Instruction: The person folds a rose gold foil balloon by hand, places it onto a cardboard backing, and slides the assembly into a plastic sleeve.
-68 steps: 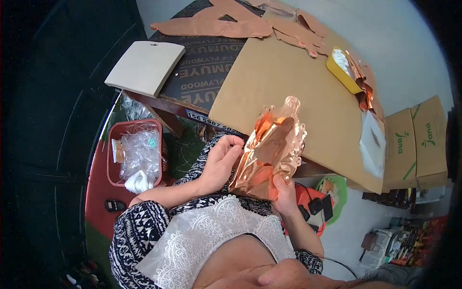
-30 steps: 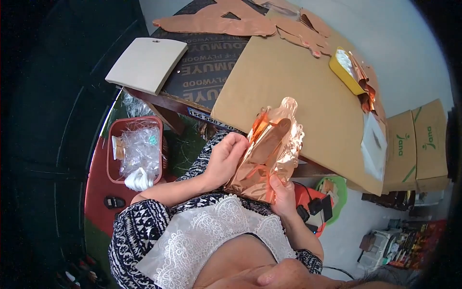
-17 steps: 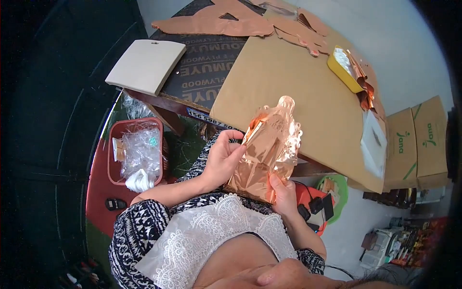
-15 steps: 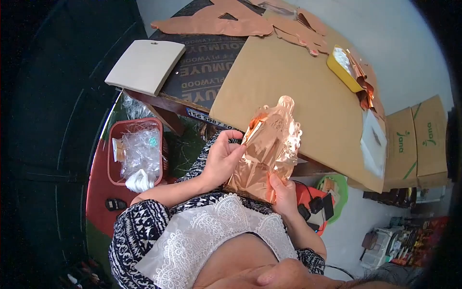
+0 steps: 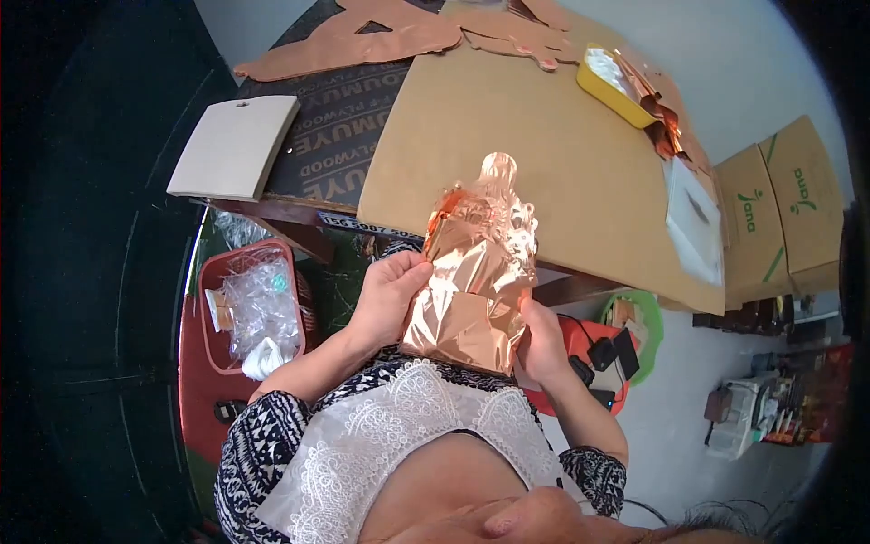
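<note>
A piece wrapped in shiny copper-coloured foil [image 5: 471, 281] is held over my lap, against the near edge of the table. Its far end narrows to a rounded tip, and its near end is broad and creased. My left hand [image 5: 391, 295] grips the left edge, thumb on top and fingers curled underneath. My right hand [image 5: 544, 344] holds the lower right edge, with its thumb along the side and the other fingers hidden below. What lies under the foil cannot be seen.
Brown board [image 5: 507, 118] covers much of the table. On it stand a yellow tray [image 5: 616, 98] with white contents and copper scraps [image 5: 668, 136]. Flat copper-covered shapes [image 5: 353, 45] lie at the back. A beige block [image 5: 234, 150] sits left; a red basket [image 5: 213, 340] of clear plastic is below.
My left hand has slid down the left edge of the foil-wrapped piece and closed on it. The view has shifted, so the table sits further left and higher.
</note>
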Demonstrator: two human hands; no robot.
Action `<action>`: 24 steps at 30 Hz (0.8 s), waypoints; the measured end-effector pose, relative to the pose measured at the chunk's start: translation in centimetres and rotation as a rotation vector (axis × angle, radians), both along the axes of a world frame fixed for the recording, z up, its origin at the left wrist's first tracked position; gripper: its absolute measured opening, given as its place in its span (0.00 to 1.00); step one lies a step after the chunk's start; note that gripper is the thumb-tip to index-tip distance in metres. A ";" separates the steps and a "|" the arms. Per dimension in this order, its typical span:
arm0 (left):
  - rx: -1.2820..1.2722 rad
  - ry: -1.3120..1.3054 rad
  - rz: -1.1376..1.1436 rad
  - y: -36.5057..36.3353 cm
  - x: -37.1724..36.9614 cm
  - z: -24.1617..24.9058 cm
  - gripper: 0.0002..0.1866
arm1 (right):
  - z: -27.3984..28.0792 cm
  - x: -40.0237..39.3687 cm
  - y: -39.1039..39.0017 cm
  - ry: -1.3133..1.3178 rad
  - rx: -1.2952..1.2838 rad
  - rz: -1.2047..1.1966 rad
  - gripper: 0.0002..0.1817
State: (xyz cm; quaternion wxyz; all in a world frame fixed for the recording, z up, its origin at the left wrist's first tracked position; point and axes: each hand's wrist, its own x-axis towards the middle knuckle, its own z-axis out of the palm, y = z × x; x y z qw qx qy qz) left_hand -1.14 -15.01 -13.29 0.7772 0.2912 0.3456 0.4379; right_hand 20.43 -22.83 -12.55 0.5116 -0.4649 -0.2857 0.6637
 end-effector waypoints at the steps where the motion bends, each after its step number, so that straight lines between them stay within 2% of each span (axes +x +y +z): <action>1: 0.004 -0.005 -0.014 0.0 0.0 -0.1 0.06 | 0.2 -0.1 0.2 -0.055 0.008 0.000 0.19; 5: 0.042 0.039 -0.027 -0.5 0.6 -0.8 0.07 | -0.7 0.0 0.0 -0.192 0.050 0.085 0.18; 8: 0.091 0.079 -0.047 -0.6 0.4 -0.6 0.08 | 0.9 -0.7 0.1 -0.101 -0.013 0.081 0.18; 12: 0.219 0.171 -0.116 -0.6 0.1 -0.1 0.10 | -0.8 -0.2 0.2 -0.141 0.009 0.077 0.18; 15: 0.221 0.233 -0.182 -0.6 -0.1 1.2 0.10 | -0.9 -0.1 0.2 -0.157 0.020 0.086 0.20; 17: 0.166 0.147 -0.160 -0.6 -0.1 1.1 0.10 | -0.1 0.0 0.5 -0.203 0.018 0.108 0.23; 24: -0.040 -0.065 -0.034 -0.5 0.1 -0.4 0.09 | -0.7 1.1 0.5 0.089 0.042 0.044 0.32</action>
